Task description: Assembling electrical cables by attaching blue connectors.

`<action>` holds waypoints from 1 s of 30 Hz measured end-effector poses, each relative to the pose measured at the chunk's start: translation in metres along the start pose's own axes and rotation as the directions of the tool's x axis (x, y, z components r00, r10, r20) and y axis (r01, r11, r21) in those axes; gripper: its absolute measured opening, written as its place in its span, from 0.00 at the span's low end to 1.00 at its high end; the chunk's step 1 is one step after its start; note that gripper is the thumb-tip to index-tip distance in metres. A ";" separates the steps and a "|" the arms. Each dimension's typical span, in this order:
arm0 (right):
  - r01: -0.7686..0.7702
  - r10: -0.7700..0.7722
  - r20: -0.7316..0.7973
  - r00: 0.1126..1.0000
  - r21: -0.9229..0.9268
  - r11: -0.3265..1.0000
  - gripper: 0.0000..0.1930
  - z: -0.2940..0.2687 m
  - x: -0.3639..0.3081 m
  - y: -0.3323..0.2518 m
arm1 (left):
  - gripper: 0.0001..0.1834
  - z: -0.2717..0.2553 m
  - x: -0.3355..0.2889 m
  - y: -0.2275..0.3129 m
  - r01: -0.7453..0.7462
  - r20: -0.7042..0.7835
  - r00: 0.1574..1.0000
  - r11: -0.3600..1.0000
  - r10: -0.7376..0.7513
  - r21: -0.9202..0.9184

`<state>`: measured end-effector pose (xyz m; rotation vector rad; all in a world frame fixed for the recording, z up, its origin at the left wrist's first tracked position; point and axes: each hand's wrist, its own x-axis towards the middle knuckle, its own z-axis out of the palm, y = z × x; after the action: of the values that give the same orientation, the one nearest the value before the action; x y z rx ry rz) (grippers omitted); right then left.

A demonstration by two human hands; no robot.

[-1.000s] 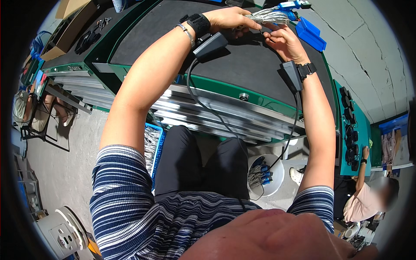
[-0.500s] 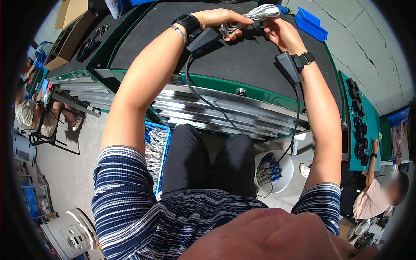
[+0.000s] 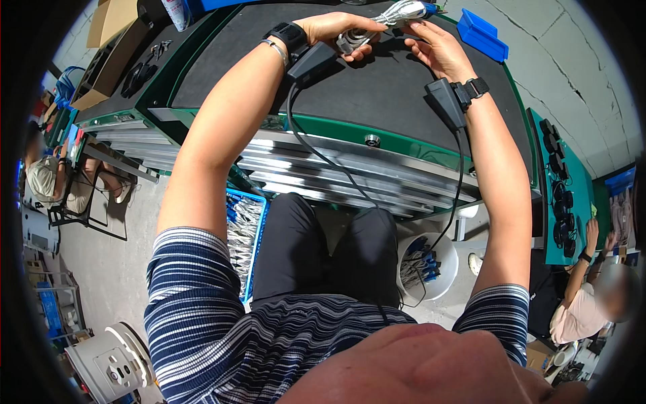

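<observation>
Over the dark work mat [image 3: 282, 40], near its far edge, my left hand [image 3: 342, 30] is closed around a coiled bundle of silvery-white cable [image 3: 402, 12] with blue at its far right end. My right hand [image 3: 441, 50] is at the right side of the bundle, its upper fingertips against the cable and the other fingers curled below. The bundle partly hides that contact. A black strap and a bracelet sit on my left wrist, beside a black wedge-shaped device [image 3: 313, 64]. Another such device [image 3: 445, 104] is at my right wrist, with a cord hanging down.
A blue bin [image 3: 481, 37] stands at the mat's far right. Below the green cabinet, a blue crate [image 3: 247, 242] of bundled cables and a white bucket [image 3: 444, 283] of blue-ended cables flank my legs. Cardboard box [image 3: 101, 60] at upper left; people work at both sides.
My right hand's upper fingers have moved up and left onto the cable bundle. The left hand keeps hold of the bundle, shifted slightly left. The person at right has raised both hands.
</observation>
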<state>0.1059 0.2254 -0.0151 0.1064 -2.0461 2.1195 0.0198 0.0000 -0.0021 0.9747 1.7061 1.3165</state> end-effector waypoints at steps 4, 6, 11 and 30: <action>-0.021 0.021 -0.025 0.999 -0.003 1.000 0.16 0.001 -0.002 -0.002 | 0.18 -0.003 0.003 0.000 -0.031 0.060 0.998 0.999 0.029 0.036; -0.020 0.017 -0.028 0.999 -0.102 0.995 0.15 0.000 -0.003 -0.003 | 0.18 -0.005 0.006 0.000 -0.027 0.102 0.995 0.999 0.023 0.044; 0.003 -0.018 -0.073 0.997 -0.211 0.977 0.15 0.002 -0.006 -0.006 | 0.19 -0.006 0.007 -0.004 -0.017 0.069 0.998 0.999 0.013 0.052; 0.041 -0.027 0.080 0.996 -0.180 0.983 0.11 0.000 -0.005 -0.009 | 0.21 -0.008 0.009 -0.004 -0.038 0.032 0.999 0.996 0.035 0.086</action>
<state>0.1127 0.2257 -0.0068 0.1983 -2.2536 1.9261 0.0084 0.0044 -0.0056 1.0748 1.7418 1.2539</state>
